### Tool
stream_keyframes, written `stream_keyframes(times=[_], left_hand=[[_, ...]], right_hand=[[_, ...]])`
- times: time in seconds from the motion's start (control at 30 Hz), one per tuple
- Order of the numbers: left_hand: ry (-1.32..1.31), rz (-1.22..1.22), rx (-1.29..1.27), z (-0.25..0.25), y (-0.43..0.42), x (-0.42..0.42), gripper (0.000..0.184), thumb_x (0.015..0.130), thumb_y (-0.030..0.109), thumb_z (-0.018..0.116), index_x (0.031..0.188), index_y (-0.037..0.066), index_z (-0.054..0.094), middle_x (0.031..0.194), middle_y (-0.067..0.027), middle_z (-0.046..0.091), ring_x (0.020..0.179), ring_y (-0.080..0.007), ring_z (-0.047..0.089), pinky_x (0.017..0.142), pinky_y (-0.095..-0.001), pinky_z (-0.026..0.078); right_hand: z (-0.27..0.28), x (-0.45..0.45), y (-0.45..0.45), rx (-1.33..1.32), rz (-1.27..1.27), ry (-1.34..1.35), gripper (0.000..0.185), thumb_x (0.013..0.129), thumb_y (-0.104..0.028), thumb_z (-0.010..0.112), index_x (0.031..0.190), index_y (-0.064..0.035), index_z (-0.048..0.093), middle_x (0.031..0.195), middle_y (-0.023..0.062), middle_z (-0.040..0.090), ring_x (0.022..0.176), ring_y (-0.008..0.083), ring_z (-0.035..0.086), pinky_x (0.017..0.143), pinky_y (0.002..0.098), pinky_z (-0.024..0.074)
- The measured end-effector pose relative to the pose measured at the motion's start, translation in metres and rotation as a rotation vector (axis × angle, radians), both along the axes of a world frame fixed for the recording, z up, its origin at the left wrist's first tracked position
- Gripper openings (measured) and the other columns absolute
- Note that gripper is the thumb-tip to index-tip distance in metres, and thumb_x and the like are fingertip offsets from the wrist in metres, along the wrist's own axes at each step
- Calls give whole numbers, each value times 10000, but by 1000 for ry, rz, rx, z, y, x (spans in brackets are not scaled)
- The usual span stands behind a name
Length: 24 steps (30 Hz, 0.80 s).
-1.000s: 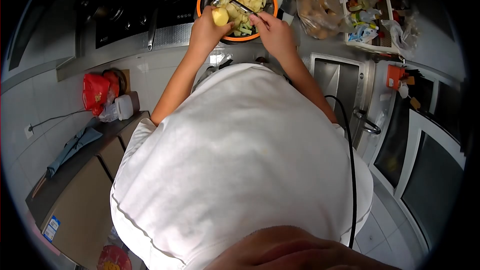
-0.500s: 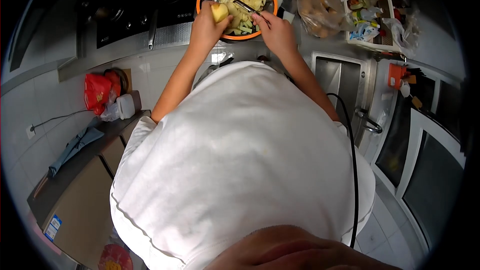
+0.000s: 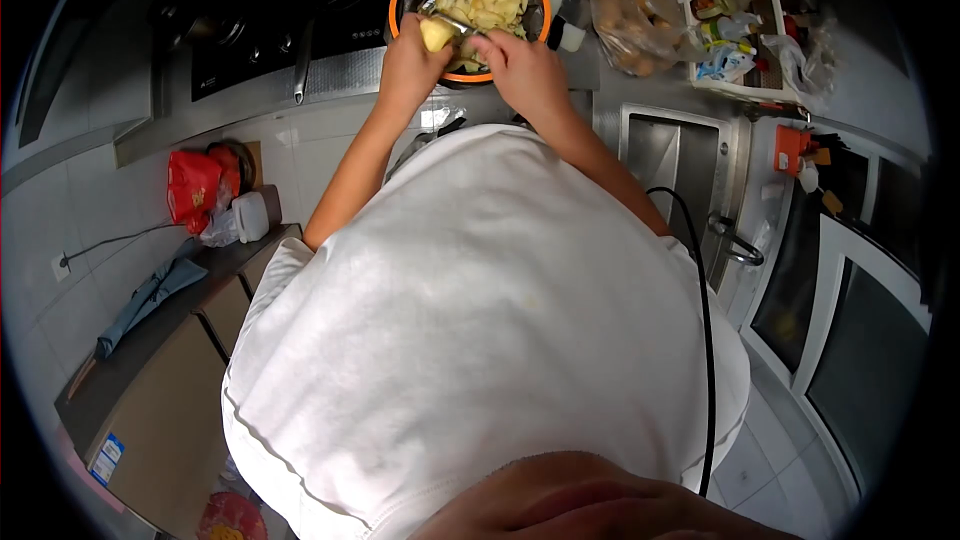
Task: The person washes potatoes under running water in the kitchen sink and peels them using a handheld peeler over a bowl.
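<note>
Our left hand [image 3: 406, 68] clamps a yellow chunk [image 3: 436, 35] over the bowl's near left side; our right hand [image 3: 532, 78] is closed on a slim metal tool [image 3: 459, 24] at or against it, seemingly so that bits drop inside. Pale slices [image 3: 487, 0] heap in the orange-rimmed bowl [image 3: 547, 18]. The black stove [image 3: 245, 62] borders our left; rightward, a bulging plastic bag [image 3: 628, 25] and crowded basket [image 3: 742, 94] would limit sideways reach.
</note>
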<state>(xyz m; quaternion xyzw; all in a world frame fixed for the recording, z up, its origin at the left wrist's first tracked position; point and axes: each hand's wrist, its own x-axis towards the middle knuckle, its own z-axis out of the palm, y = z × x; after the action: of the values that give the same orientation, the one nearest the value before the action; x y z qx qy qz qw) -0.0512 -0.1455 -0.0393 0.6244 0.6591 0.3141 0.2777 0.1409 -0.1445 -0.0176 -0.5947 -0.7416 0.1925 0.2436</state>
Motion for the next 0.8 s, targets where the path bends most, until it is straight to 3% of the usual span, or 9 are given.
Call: stream_keyframes(times=[0.1, 0.17, 0.23, 0.3, 0.37, 0.47, 0.6, 0.7, 0.8], left_hand=[[-79, -32, 123, 19, -3, 1, 470, 832, 125, 763, 1203, -10, 507, 949, -271, 720, 908, -443, 715, 757, -466, 576], [-84, -24, 134, 32, -4, 0, 455, 833, 95, 759, 1197, 8, 501, 994, -258, 713, 937, -442, 705, 781, -474, 567], [-41, -5, 146, 27, -6, -4, 460, 827, 89, 760, 1200, 14, 503, 1026, -257, 706, 954, -439, 700, 798, -477, 563], [-5, 4, 188, 21, 4, -6, 465, 821, 83, 761, 1203, 19, 505, 1058, -256, 698, 971, -436, 695, 815, -480, 560], [91, -29, 340, 9, 2, -10, 461, 842, 119, 776, 1208, 27, 510, 1074, -218, 717, 982, -384, 725, 807, -436, 574], [-20, -3, 153, 8, 1, -9, 486, 801, 117, 789, 1201, 10, 535, 1015, -227, 729, 928, -399, 727, 781, -449, 576], [5, 9, -11, 17, 1, -1, 481, 766, 125, 810, 1165, -11, 579, 922, -244, 737, 863, -417, 730, 738, -457, 584], [-61, 22, 68, 15, -9, 1, 459, 784, 144, 807, 1155, -21, 593, 946, -253, 733, 892, -414, 728, 762, -450, 583], [-36, 23, 123, 6, -5, -4, 474, 790, 143, 804, 1175, -20, 580, 968, -250, 730, 904, -414, 728, 777, -439, 582]], right_hand=[[-29, 24, 14, 65, -78, -93, 343, 998, -412, 657, 864, -105, 734, 670, 126, 678, 601, 356, 660, 535, 432, 506], [-29, 34, 17, -20, -31, 143, 369, 997, -437, 659, 875, -100, 747, 656, 118, 671, 584, 307, 672, 533, 415, 498], [5, 30, -1, -100, -30, 105, 373, 1005, -427, 658, 888, -85, 752, 642, 99, 664, 553, 258, 652, 522, 381, 472], [25, 21, -3, -208, -66, 101, 390, 1004, -419, 652, 838, -71, 714, 684, 122, 693, 631, 351, 679, 570, 444, 520], [19, 18, -6, -186, -42, 217, 385, 1002, -413, 657, 853, -61, 705, 684, 122, 689, 612, 342, 669, 557, 425, 509], [12, 5, -9, -135, 76, 390, 395, 997, -410, 667, 821, -56, 665, 652, 136, 646, 567, 350, 617, 525, 424, 476], [2, -6, -13, 3, 80, 190, 380, 995, -422, 655, 824, -83, 679, 654, 141, 654, 590, 382, 629, 530, 471, 488], [-20, 12, 5, 7, -68, 83, 384, 1003, -427, 641, 829, -88, 692, 657, 146, 662, 614, 391, 648, 551, 489, 504], [-17, 24, 5, -112, -87, 140, 375, 1004, -430, 640, 865, -92, 724, 687, 153, 681, 637, 394, 662, 573, 476, 515]])
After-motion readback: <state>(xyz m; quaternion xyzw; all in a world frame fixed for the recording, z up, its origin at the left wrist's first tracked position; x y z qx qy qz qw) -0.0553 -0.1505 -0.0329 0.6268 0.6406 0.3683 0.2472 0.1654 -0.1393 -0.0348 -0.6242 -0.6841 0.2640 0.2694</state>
